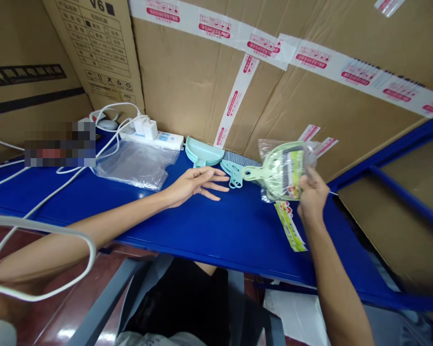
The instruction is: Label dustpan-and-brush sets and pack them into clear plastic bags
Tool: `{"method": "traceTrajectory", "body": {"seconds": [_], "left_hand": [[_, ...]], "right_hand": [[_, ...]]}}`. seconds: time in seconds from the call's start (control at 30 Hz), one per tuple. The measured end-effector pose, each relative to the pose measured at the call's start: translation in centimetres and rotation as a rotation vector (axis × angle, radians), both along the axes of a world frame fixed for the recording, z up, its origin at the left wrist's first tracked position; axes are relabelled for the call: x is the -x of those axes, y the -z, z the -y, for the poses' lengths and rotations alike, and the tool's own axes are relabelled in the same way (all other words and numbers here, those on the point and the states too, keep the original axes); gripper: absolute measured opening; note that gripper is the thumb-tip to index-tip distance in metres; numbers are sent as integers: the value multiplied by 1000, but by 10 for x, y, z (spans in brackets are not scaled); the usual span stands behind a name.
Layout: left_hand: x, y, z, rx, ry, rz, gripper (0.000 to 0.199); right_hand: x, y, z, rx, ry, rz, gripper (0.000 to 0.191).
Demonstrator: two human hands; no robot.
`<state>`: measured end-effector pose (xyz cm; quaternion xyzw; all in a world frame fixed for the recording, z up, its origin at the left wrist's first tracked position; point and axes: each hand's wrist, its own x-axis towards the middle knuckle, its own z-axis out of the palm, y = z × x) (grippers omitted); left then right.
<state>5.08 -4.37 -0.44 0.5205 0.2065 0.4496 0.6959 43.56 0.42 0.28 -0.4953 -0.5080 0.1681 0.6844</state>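
In my right hand (313, 194) is a pale green dustpan set (274, 170) in a clear plastic bag, with a printed label inside, held above the table's right part. My left hand (198, 185) has its fingers spread and holds nothing. Just behind it stand stacked teal dustpans (204, 152), close to several teal brushes (233, 170) with grey bristles. Printed yellow-green labels (290, 228) lie on the blue table (216, 228), beneath and in front of the bagged set.
Clear plastic bags (137, 163) lie left of the dustpans, before a white power strip (166, 140) with plugs. White cables (68, 180) cross the left side. Cardboard (187, 72) walls the back, and a blue frame bar (393, 154) rises at the right.
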Motion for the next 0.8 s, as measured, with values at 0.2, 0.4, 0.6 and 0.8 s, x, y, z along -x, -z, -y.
{"method": "traceTrajectory", "body": {"seconds": [0.2,0.4,0.6,0.8], "left_hand": [[7,0,-8,-20,-30,-42,37],[2,10,-9,19,12,-121,36],[1,11,-8,22,3,-190,36],[3,9,-8,3,-21,-221,37]], "right_hand": [[-101,-6,-34,268,126,122,24],[-82,4,-57,347,65,560,28],[-41,-7,-46,162,166,991,43],[20,-13,27,187,81,1304,48]]}}
